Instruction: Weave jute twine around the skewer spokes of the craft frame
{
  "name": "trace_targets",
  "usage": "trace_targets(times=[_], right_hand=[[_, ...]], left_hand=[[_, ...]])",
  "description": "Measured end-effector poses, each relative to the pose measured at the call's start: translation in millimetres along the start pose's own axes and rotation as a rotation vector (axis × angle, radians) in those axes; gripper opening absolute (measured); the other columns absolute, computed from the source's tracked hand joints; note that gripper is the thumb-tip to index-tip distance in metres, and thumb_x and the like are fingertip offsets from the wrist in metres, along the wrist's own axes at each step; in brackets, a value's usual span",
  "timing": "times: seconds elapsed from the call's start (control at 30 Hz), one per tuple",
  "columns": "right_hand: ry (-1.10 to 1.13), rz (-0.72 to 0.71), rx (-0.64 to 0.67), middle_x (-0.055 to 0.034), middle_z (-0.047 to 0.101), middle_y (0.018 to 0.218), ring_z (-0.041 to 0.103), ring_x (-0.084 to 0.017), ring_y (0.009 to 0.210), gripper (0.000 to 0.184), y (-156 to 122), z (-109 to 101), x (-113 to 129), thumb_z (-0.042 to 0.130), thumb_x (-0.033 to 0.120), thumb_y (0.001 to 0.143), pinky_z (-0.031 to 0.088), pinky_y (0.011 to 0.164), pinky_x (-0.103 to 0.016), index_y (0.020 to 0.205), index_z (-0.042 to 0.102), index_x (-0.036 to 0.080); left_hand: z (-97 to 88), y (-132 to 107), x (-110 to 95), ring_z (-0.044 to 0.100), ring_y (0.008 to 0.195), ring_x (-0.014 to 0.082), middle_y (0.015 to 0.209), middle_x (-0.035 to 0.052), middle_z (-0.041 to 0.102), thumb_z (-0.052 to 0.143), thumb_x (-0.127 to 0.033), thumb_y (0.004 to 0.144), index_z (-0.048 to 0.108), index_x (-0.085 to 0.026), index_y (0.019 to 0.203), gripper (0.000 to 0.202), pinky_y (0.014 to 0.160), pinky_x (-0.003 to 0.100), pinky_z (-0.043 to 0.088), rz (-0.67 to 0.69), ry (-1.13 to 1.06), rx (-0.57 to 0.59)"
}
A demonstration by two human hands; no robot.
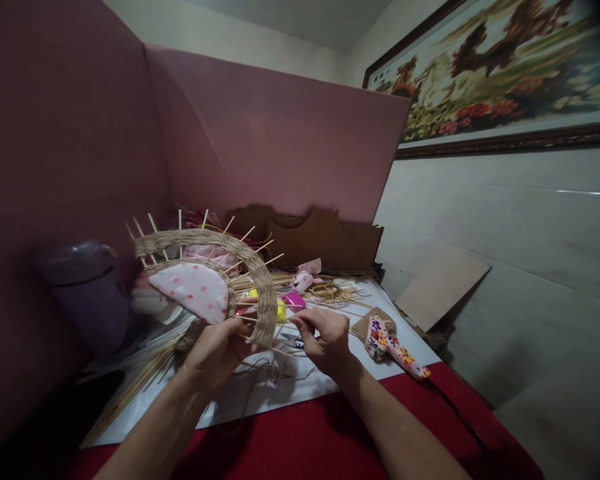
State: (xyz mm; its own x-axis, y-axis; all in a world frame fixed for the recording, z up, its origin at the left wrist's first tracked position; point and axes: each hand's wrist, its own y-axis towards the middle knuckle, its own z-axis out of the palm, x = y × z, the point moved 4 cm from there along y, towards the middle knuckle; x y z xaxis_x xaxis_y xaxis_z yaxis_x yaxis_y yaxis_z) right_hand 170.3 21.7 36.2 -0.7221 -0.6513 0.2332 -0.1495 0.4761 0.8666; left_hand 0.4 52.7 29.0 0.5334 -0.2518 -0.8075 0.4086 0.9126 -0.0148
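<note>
My left hand (223, 348) is closed on the lower edge of a half-round woven piece (266, 293), held up above the table. Thin sticks stick out around its outer curve, with a band of twisted natural cord woven across them. Its inner half-disc is covered in white cloth with pink-red dots (193, 288). Just right of the woven band, my right hand (327, 339) has thumb and forefinger pinched together. What lies between those fingertips is too small to make out. Below and beside them is a dark-handled tool (296, 343), partly hidden by the hand.
A flower-patterned glue gun (397, 350) lies at the right on cardboard, its cord trailing. Bundled thin sticks (135, 387) lie at the left, near a lidded bin (87, 293). Behind are pink (295, 301) and yellow (281, 311) items, loose strands and brown cardboard (325, 243).
</note>
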Motion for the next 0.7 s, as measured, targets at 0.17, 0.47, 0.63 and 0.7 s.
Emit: trace_targets(times=[0.17,0.47,0.63,0.7], right_hand=[[0.069,0.077,0.023,-0.0018,0.063,0.063,0.053,-0.01,0.054,0.007,0.2,3.0,-2.1,0.057,0.02,0.081,0.037,0.056,-0.023,0.079,0.063,0.017],[0.341,0.356,0.084,0.0012,0.053,0.055,0.043,-0.01,0.049,0.017,5.1,4.4,-9.0,0.055,0.029,0.082,0.034,0.05,-0.023,0.074,0.064,0.016],[0.447,0.461,0.1,0.0039,0.045,0.049,0.038,-0.008,0.045,0.021,2.7,12.9,-11.9,0.056,0.032,0.081,0.031,0.045,-0.022,0.069,0.064,0.015],[0.419,0.451,0.097,0.0028,0.049,0.052,0.04,-0.009,0.047,0.021,-0.3,16.9,-11.1,0.056,0.031,0.081,0.033,0.048,-0.022,0.07,0.064,0.015]], left_hand=[[1.8,-0.6,2.0,0.063,0.069,0.0181,0.083,0.0086,0.068,0.044,0.005,0.062,0.057,-0.009,0.106,0.048,0.06,0.029,0.053,-0.034,0.009,-0.004],[-4.0,1.2,0.2,0.064,0.063,0.0182,0.079,0.0103,0.068,0.042,0.006,0.062,0.054,-0.006,0.109,0.05,0.049,0.025,0.05,-0.11,-0.101,-0.057],[-3.7,-0.3,-3.5,0.066,0.072,0.021,0.08,0.0107,0.068,0.042,0.007,0.063,0.052,-0.007,0.111,0.051,0.059,0.031,0.054,-0.132,-0.163,-0.048],[-1.6,-1.2,-2.7,0.066,0.069,0.02,0.08,0.0102,0.068,0.042,0.007,0.064,0.052,-0.008,0.112,0.052,0.052,0.026,0.052,-0.138,-0.159,-0.011]])
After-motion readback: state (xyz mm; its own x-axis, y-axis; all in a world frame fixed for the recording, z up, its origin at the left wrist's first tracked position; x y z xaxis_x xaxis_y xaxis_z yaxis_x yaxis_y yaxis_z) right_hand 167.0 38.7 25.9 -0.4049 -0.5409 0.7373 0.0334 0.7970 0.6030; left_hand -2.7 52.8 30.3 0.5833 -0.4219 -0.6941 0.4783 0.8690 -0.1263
